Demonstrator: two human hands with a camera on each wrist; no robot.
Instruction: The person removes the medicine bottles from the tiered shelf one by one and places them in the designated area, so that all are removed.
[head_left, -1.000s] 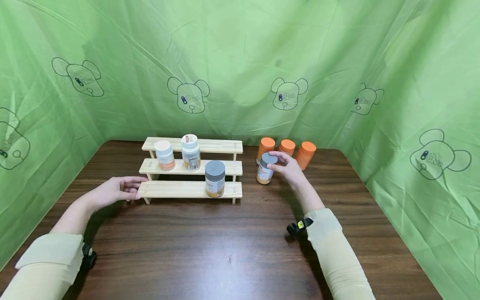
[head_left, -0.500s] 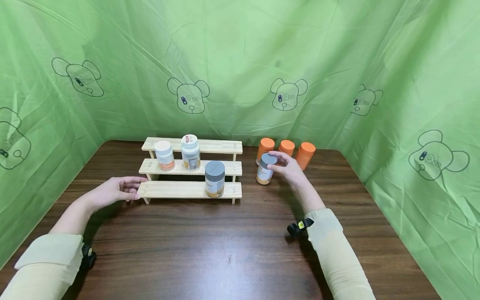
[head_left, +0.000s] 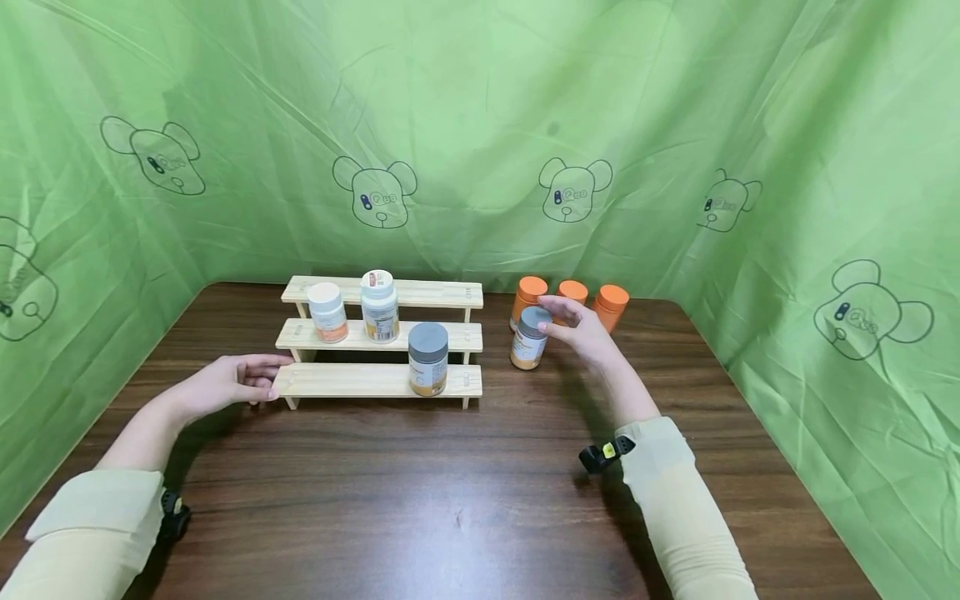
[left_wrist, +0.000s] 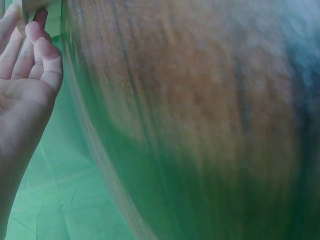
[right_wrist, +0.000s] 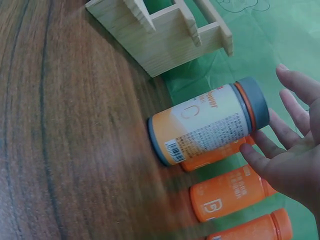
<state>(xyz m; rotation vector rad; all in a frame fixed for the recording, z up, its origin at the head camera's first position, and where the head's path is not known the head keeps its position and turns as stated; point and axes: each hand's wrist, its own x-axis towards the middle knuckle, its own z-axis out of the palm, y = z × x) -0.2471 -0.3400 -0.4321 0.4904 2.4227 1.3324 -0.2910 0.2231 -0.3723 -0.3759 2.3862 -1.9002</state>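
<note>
On the left, my left hand [head_left: 221, 389] pinches the end of the lowest step of a three-tier wooden rack [head_left: 345, 380], thumb in front and fingers behind. My right hand [head_left: 587, 330] is spread beside a grey-lidded supplement jar [head_left: 528, 346], which stands upright on the table right of the rack. In the right wrist view, the fingers are loose around the lid [right_wrist: 256, 102], not wrapped round it. A similar grey-lidded jar [head_left: 428, 367] sits on the lowest step. Two white-capped bottles, one short [head_left: 327, 317] and one taller [head_left: 380, 312], stand on the middle step.
Behind the right hand stand three orange bottles, a left one [head_left: 529, 292], a middle one [head_left: 573, 291] and a right one [head_left: 611, 302], partly hidden by the hand. A green curtain [head_left: 480, 125] surrounds the brown wooden table [head_left: 450, 483].
My right hand has loosened from the grey lid and shifted slightly right, its fingers spreading. The jar stays in place. My left hand keeps its hold on the rack.
</note>
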